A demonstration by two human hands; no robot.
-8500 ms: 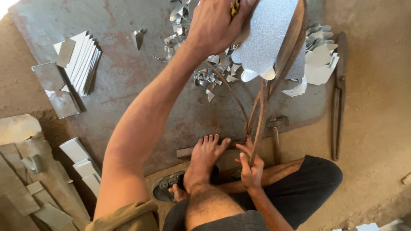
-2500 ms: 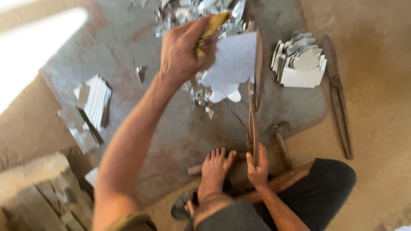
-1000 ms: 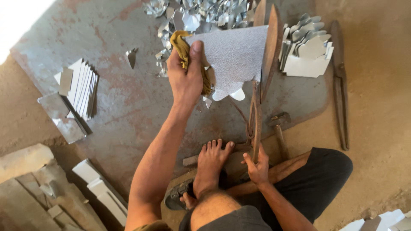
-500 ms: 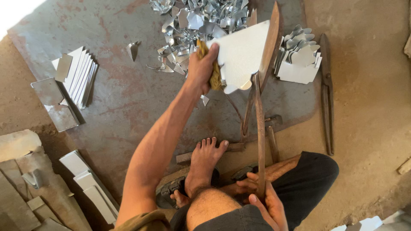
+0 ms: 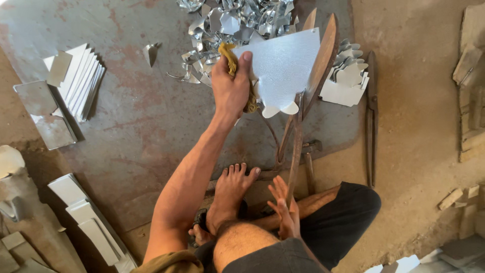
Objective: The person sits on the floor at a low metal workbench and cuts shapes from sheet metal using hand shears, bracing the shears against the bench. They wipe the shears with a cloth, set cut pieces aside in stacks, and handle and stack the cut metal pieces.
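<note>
My left hand (image 5: 230,91) grips a pale embossed metal sheet (image 5: 285,65) through a yellow rag (image 5: 228,55), holding it flat against the long blade of big floor-standing shears (image 5: 323,55). The sheet's near edge is cut into scallops. Lower down, my right hand (image 5: 283,210) lies on the shears' long handle (image 5: 295,151) with its fingers spread, not wrapped around it. My bare foot (image 5: 230,189) rests on the base beside the handle.
Shiny metal offcuts (image 5: 237,20) are heaped beyond the sheet. Cut scalloped pieces (image 5: 348,81) are stacked right of the blade, with long tongs (image 5: 372,116) beside them. White sheets (image 5: 81,81) are stacked at left, a hammer (image 5: 309,151) lies by the handle, and wooden blocks (image 5: 472,101) sit far right.
My right hand has slid up the handle and its fingers have spread. My left hand has turned the sheet slightly against the blade.
</note>
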